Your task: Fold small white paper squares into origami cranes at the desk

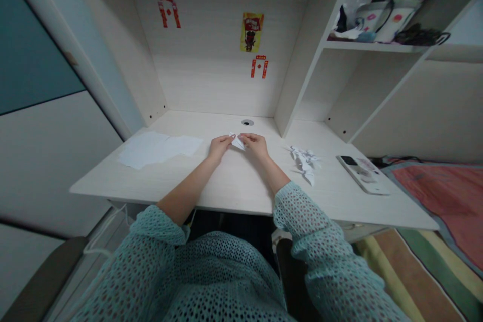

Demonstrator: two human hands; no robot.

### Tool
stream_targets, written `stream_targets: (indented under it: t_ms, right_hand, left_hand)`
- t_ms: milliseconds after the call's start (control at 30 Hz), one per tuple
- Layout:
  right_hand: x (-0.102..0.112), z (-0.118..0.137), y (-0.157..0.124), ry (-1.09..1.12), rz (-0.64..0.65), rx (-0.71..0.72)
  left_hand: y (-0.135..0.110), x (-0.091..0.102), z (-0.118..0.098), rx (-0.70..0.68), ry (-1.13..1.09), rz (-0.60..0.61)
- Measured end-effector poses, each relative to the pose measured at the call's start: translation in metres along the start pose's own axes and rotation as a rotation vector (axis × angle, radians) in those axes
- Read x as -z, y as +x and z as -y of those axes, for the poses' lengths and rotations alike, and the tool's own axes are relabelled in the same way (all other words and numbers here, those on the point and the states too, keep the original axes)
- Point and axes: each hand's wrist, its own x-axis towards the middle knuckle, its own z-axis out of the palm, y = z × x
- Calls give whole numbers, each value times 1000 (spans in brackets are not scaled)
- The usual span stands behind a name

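Wearing loose turquoise openwork sleeves (317,246), the person held both arms out over the near edge of a pale desk (226,196). A stretch of desktop between that edge and the hands gave room to lower the work and press on it. Beyond that stretch, the left hand (221,146) and the right hand (255,145) stood close together, fingers narrowed in a pinch on a small folded white paper (237,143), one hand at each side. The paper was near the middle of the desk; whether it touched the surface I could not tell, and its fold lines were too small to read. So small a piece seemed to call for a light touch: edges matched first, one side kept steady while the other bent, then the crease run flat with a thumb. A hard pull would likely have skewed or torn it.

To the left lay thin white sheets (158,149), their inner end near the left hand, so a wide swing risked brushing them. On the right, beyond more desktop, came clustered folded paper pieces (304,162), with a white phone (362,175) farther out. Behind the hands lay a cable hole (247,122); then the back panel (211,70) limited the reach, an upright divider (315,58) standing at its right.
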Motion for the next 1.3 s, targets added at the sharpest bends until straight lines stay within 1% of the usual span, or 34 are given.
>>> stream_targets:
  t_ms: [133, 300, 400, 500, 600, 733, 800, 933, 1067, 1167, 1300]
  right_hand:
    - [1, 4, -2, 26, 42, -63]
    - [0, 7, -2, 48, 49, -52]
    - [-2, 8, -3, 32, 55, -49]
    - [-2, 7, -4, 20, 99, -55]
    - [-2, 3, -5, -19, 151, -50]
    - [-1, -1, -6, -89, 176, -64]
    - [-2, -1, -6, -121, 178, -53]
    - [-3, -2, -7, -149, 132, 5]
    - [-4, 0, -8, -146, 146, 30]
    - [-4, 5, -10, -122, 160, 54]
    - [-2, 10, -11, -73, 215, 39]
  left_hand:
    - [-1, 0, -1, 25, 0, -1]
    - [-2, 0, -1, 12, 16, 35]
    - [-2, -1, -3, 1, 12, 20]
    - [-3, -1, -6, -12, 20, -13]
    - [-2, 0, -6, -14, 17, 9]
    - [-2, 0, -5, -28, 2, 26]
    - [-2, -1, -5, -40, 15, 20]
    - [-4, -4, -7, -67, 40, 35]
    - [-4, -4, -8, -111, 69, 24]
    - [-3, -2, -8, -75, 50, -8]
    - [2, 2, -6, -5, -44, 16]
